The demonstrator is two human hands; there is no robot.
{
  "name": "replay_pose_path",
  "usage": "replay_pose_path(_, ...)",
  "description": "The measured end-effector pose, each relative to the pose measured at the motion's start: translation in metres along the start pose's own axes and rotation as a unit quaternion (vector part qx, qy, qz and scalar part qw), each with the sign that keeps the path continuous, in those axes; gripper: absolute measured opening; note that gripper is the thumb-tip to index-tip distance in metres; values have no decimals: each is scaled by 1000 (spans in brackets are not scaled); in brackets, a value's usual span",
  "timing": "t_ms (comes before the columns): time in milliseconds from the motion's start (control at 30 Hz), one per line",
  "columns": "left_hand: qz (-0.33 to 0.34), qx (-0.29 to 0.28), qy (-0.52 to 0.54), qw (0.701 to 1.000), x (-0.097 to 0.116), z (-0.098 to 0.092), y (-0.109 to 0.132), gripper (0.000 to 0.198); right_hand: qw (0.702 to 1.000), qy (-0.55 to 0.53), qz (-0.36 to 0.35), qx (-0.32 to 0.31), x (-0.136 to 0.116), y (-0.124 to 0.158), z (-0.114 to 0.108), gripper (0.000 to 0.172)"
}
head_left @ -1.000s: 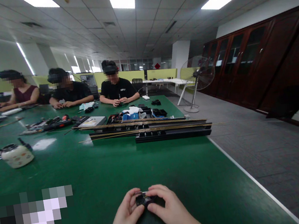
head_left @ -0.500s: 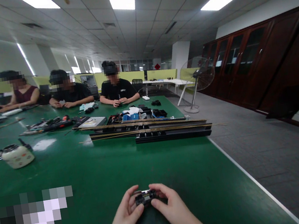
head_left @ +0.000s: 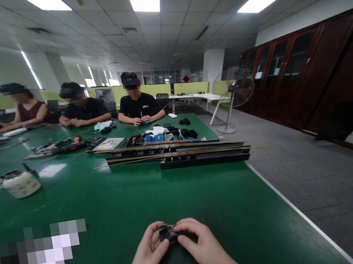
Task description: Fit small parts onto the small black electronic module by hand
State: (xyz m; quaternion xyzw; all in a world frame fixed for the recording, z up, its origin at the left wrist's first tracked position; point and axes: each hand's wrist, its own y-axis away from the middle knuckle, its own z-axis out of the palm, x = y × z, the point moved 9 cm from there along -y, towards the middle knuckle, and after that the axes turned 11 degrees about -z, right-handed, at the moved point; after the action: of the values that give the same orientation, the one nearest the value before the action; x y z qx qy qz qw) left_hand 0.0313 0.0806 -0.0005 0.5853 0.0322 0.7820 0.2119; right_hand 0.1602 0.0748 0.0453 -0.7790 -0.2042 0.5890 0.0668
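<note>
A small black part (head_left: pixel 168 234) with a metallic strip along its far edge is held between my two hands, just above the near side of the green table (head_left: pixel 115 213). My left hand (head_left: pixel 150 246) grips its left end, the thumb at the near side and the fingers curled behind. My right hand (head_left: pixel 198 238) pinches the right end, its index finger lying over the top and its thumb at the near edge. The fingers hide much of the part, and I cannot tell its exact kind.
Black rails (head_left: pixel 204 159) with thin brass-coloured rods (head_left: pixel 171 144) lie across the table ahead. Behind them are blue packets (head_left: pixel 154 138) and tools (head_left: pixel 61 146). A cream pot (head_left: pixel 22 183) stands left. Several people sit beyond. A fan (head_left: pixel 232 89) stands past the table's right edge.
My right fingers have shifted left over the top of the black part, covering more of it. The shiny metal piece on its far side shows less. My left hand has hardly moved.
</note>
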Motion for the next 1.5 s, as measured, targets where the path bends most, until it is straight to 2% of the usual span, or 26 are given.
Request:
replay_pose_path(267, 2, -5, 0, 1000, -2, -2, -2, 38, 1000, 14, -14, -18, -5, 0, 2, 20)
replay_pose_path(400, -5, -5, 23, 1000, -3, -2, 0, 41, 1000, -2, -4, 1, -2, 1, 0, 26)
replay_pose_path(567, -31, 76, 95, 992, -5, -13, -2, 40, 998, -31, 37, 43, 11, 3, -6, 33)
replay_pose_path(667, -71, 148, 173, 971, -12, -22, -4, 32, 996, -47, 39, 64, 14, 4, -10, 35)
replay_pose_path(733, -95, 177, 213, 956, -17, -22, -4, 30, 995, -50, 39, 72, 13, 5, -12, 36)
replay_pose_path(1000, -184, 20, 350, 918, -22, 32, -11, 43, 996, -45, 34, 71, 7, 6, -12, 44)
replay_pose_path(1100, -207, -10, 391, 897, -27, 45, -14, 48, 997, -36, 22, 62, 7, 6, -11, 45)
replay_pose_path(1200, -201, -22, 425, 882, -30, 50, -18, 47, 999, -9, 2, 51, 9, 6, -10, 44)
replay_pose_path(1367, -159, -68, 434, 884, -18, 50, -21, 43, 997, 48, -37, 44, 6, 4, -10, 43)
replay_pose_path(1500, -151, -58, 431, 888, -13, 42, -21, 44, 996, 70, -39, 26, 3, 3, -5, 41)
